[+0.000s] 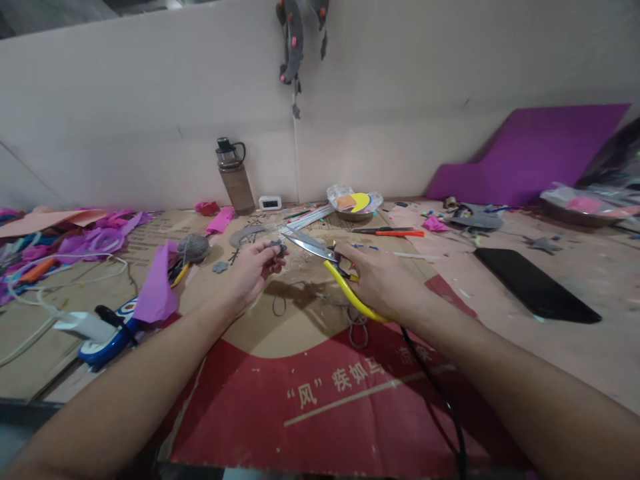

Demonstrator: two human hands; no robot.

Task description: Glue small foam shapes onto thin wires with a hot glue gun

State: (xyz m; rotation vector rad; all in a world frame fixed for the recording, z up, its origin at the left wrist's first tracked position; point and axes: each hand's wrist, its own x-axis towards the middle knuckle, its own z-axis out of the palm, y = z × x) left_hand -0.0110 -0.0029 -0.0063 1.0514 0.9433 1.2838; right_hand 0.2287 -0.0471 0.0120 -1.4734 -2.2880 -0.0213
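Observation:
My left hand [253, 270] is closed in a pinch on a small grey felt piece [278, 249], held just above the cardboard-covered table [310, 393]. My right hand [383, 280] grips yellow-handled scissors [327, 263]. Their steel blades point left toward the grey piece and the tips lie close beside it. Grey felt strips and offcuts [350, 320] lie on the cardboard under and between my hands.
A ball of grey yarn [193, 247], pink paper [157, 287] and purple scraps sit at the left with a white cable. At the back stand a water bottle [235, 177], a small clock [270, 202] and a bowl [356, 203]. A black phone [537, 285] lies right; a purple sheet [530, 157] leans on the wall.

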